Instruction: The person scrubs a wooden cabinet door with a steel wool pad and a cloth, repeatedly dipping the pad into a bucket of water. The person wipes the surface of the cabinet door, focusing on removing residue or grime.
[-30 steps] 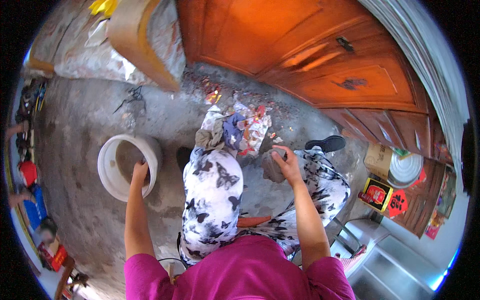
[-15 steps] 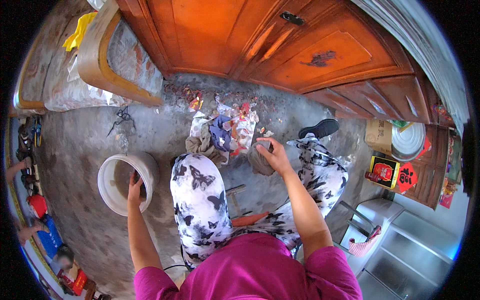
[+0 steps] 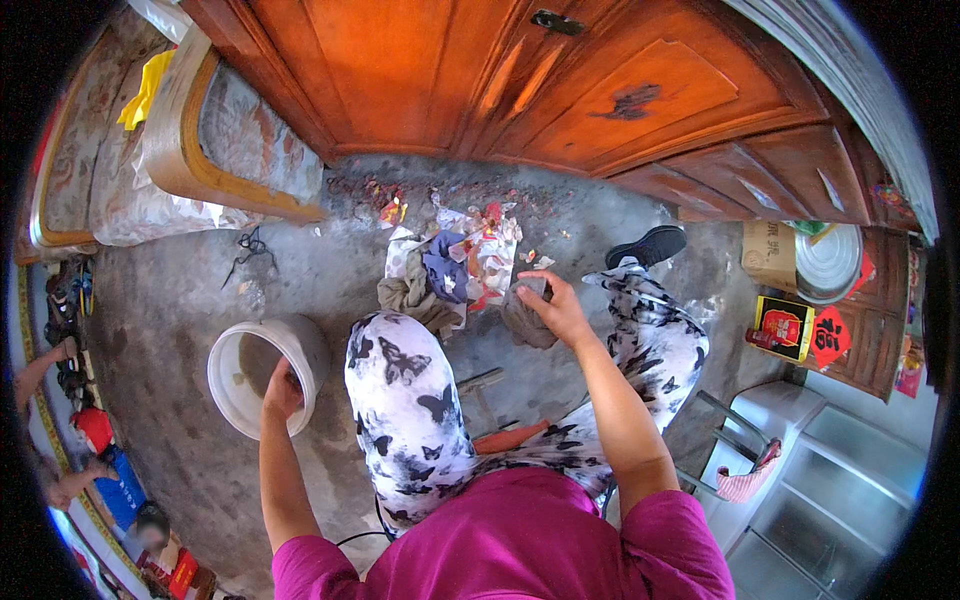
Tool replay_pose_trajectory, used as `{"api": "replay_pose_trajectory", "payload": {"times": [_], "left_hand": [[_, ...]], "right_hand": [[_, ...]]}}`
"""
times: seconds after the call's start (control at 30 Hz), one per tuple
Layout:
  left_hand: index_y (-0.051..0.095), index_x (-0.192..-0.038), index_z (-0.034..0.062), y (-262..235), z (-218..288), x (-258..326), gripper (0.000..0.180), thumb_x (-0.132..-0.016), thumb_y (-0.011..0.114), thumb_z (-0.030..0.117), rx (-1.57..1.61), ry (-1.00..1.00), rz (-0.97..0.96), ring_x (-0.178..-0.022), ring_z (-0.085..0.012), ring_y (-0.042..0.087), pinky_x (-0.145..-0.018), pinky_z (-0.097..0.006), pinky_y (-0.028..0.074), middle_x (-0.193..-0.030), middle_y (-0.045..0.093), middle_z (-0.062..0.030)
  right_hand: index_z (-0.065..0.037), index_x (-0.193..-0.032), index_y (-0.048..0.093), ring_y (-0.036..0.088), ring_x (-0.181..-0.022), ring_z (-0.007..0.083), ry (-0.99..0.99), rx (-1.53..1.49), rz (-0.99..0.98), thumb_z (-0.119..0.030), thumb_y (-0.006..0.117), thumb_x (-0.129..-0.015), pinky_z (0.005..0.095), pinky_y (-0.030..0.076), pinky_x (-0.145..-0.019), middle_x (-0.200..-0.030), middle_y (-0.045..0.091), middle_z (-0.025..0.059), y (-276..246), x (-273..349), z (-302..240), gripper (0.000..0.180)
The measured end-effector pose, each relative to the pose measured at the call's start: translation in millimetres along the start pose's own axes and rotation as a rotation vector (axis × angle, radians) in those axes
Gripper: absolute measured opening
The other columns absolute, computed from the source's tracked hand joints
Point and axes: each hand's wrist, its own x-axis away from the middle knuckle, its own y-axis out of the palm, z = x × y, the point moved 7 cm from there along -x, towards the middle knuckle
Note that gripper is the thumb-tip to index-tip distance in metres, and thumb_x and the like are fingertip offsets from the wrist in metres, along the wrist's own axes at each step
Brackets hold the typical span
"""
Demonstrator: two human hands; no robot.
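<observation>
At the left stands a white bucket (image 3: 316,348), its inside brownish toward the bottom. My left hand (image 3: 284,392) reaches in over its right rim; the fingers are dark and partly hidden, so what they hold does not show. In front of my knees, my right hand (image 3: 562,312) is curled over the top of a crumpled grey-brown cloth (image 3: 524,328) on the floor. Left of it lies a heap of scraps: a dark blue cloth (image 3: 443,264), an olive-brown cloth (image 3: 408,298) and patterned white-and-red sheets (image 3: 497,258).
An orange-brown wooden cabinet (image 3: 420,80) spans the far side. A wood-edged sofa (image 3: 240,130) is far left. At right are a cardboard box (image 3: 768,250), a round metal tin (image 3: 830,262) and a white glass-fronted unit (image 3: 850,470). Another person's limbs (image 3: 45,365) show at the left edge.
My left hand has turned, and its fingers are now less visible inside the bucket. My right hand stays on the grey-brown cloth. The whole view has shifted slightly.
</observation>
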Motion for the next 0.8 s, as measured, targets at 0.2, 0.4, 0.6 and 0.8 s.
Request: {"api": "replay_pose_trajectory", "payload": {"times": [0.2, 0.4, 0.6, 0.8], "left_hand": [[0.06, -0.128, 0.0068, -39.5, -11.4, -2.5, 0.031, -0.098, 0.061, 0.013, -0.291, 0.355, 0.124, -0.1, -0.0164, 0.065, -0.085, -0.031, 0.053, -0.114, 0.068, -0.0047], [0.062, -0.121, 0.0037, 1.5, 5.9, 19.3, 0.026, -0.096, 0.06, 0.011, -0.343, 0.407, 0.214, -0.083, -0.0164, 0.062, -0.077, -0.032, 0.051, -0.093, 0.067, -0.0045], [0.062, -0.121, 0.0016, -44.9, 26.9, 19.4, 0.033, -0.097, 0.062, 0.024, -0.512, 0.341, 0.524, -0.084, -0.0191, 0.062, -0.068, -0.034, 0.051, -0.099, 0.068, -0.0115], [0.029, -0.153, -0.002, -106.5, -1.7, -64.5, 0.074, -0.092, 0.062, 0.023, -0.763, 0.175, 0.434, -0.119, -0.0335, 0.057, -0.094, -0.043, 0.05, -0.142, 0.051, -0.0252]], "right_hand": [[-0.007, -0.12, 0.069, 0.063, -0.101, 0.0152, -0.026, -0.016, -0.047, -0.031, 0.075, -0.092, 0.031, 0.048, -0.093, -0.108, 0.071, 0.0083, 16.7, -5.6, -6.1, 0.038], [-0.007, -0.12, 0.069, 0.062, -0.102, 0.0154, 0.019, -0.008, -0.049, -0.034, 0.075, -0.091, 0.0309, 0.048, -0.092, -0.108, 0.071, 0.0081, 11.7, -1.6, -5.2, 0.04], [-0.009, -0.119, 0.069, 0.068, -0.107, 0.0287, -0.089, 0.067, -0.023, -0.039, 0.076, -0.089, 0.0365, 0.05, -0.093, -0.111, 0.072, 0.0163, 15.0, -5.5, -7.3, 0.043], [-0.008, -0.118, 0.069, 0.069, -0.092, 0.0225, -0.081, 0.033, -0.026, -0.04, 0.076, -0.089, 0.0356, 0.052, -0.083, -0.102, 0.073, 0.0145, 9.3, -4.1, -7.4, 0.044]]}}
